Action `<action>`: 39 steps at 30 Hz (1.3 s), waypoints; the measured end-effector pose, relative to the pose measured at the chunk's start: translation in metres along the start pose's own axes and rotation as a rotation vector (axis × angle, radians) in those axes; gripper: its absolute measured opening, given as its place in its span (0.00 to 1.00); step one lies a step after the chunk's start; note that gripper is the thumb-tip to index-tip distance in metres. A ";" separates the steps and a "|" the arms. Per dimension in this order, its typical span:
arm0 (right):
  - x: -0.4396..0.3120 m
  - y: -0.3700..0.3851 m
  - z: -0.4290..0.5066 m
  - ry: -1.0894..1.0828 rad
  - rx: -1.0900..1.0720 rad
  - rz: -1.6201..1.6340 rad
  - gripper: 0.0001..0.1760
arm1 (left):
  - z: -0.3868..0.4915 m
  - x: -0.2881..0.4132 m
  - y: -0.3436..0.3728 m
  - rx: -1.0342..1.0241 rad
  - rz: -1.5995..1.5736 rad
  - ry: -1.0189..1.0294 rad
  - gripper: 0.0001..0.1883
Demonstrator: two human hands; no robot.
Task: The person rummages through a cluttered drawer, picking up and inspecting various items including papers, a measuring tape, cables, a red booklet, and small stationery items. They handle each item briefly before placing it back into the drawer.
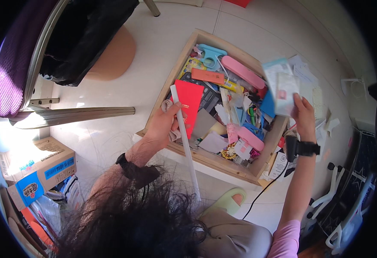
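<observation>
A wooden drawer (149, 116) full of small items lies on the floor before me. My left hand (161, 125), above its left front corner, grips a long white plastic strip (186, 145) and a rolled cloth-like band (167, 105). Beside those fingers is a red envelope (188, 100). My right hand (303, 111) holds flat plastic packets (283, 90), slightly blurred, over the drawer's right side. Inside the drawer are a pink case (242, 72), a smaller pink case (250, 138), a light blue plastic piece (212, 56), an orange box (208, 76) and a dark keypad device (209, 100).
Loose papers (304, 72) lie on the floor right of the drawer. A black cable (266, 188) hangs from my right wrist. At the left stand a chair with a metal leg (78, 113) and a cardboard box (46, 161). A green slipper (229, 200) is near the drawer's front.
</observation>
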State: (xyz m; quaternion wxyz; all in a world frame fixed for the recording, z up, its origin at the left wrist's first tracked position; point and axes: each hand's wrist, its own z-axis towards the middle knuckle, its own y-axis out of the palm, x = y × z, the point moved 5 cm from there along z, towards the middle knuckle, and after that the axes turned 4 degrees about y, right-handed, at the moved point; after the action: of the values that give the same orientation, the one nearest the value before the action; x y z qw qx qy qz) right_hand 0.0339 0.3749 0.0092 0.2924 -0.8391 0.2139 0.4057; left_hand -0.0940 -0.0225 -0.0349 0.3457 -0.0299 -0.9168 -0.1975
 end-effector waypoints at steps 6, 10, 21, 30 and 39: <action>0.103 -0.162 -0.020 -0.038 0.093 0.549 0.19 | -0.005 -0.002 0.005 -0.034 0.015 -0.082 0.12; 0.254 -0.261 -0.080 0.119 0.758 0.781 0.17 | -0.009 0.000 0.005 0.010 0.024 -0.053 0.12; 0.412 -0.289 -0.185 0.560 1.039 0.661 0.23 | -0.007 0.002 0.004 -0.022 0.036 -0.017 0.16; 0.223 -0.249 -0.102 0.152 0.891 -0.370 0.25 | -0.002 -0.001 0.003 -0.048 -0.124 -0.065 0.17; -0.061 0.058 -0.037 0.048 -0.469 -0.027 0.20 | 0.015 -0.002 0.006 -0.114 -0.137 -0.075 0.15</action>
State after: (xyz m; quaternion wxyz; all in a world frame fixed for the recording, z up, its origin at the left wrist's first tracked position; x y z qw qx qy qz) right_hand -0.0160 0.3151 0.0586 0.0896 -0.8963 0.1093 0.4203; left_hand -0.1008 -0.0113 -0.0443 0.2946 0.0059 -0.9163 -0.2713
